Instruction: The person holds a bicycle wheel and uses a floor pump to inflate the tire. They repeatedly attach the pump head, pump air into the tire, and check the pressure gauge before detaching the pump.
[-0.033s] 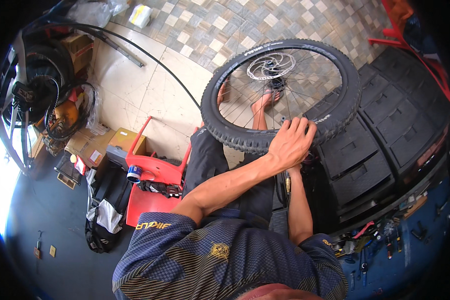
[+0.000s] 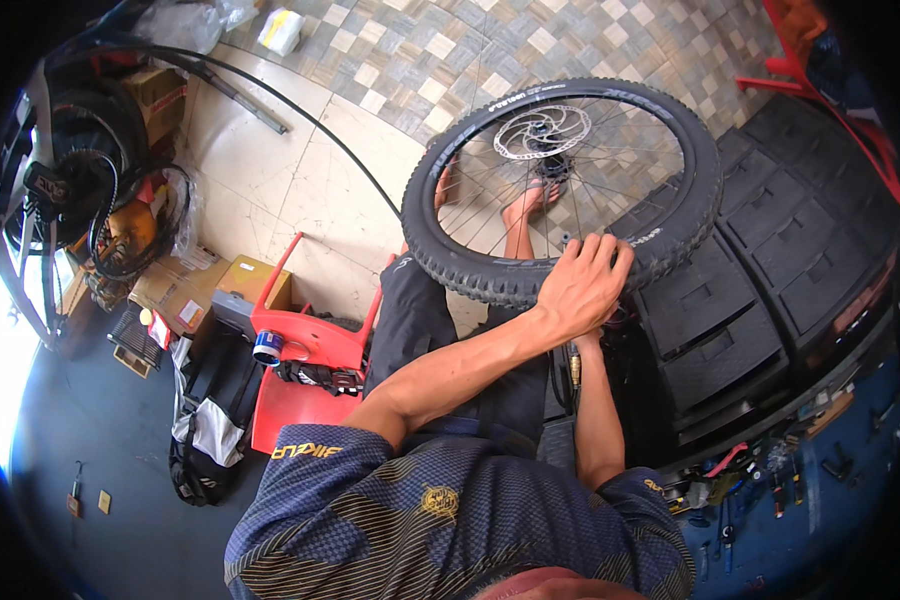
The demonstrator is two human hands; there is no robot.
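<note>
Bike wheel (image 2: 547,150), left hand (image 2: 582,288) holding its tire (image 2: 470,275), fingers bent, arm stretched across, right hand (image 2: 591,338) mostly hidden, can't tell its grip

Cannot see the right hand, hidden beyond the right forearm (image 2: 600,420) by the left hand (image 2: 582,285) at the near side of the bicycle wheel (image 2: 548,150). Cannot see the left thumb. Can make out only part of one foot (image 2: 444,185) behind the wheel's left side. Cannot follow the bicycle frame (image 2: 40,120), far left of the wheel, into the dark border. Cannot identify the smallest tools (image 2: 727,530) below right of the wheel.
</note>
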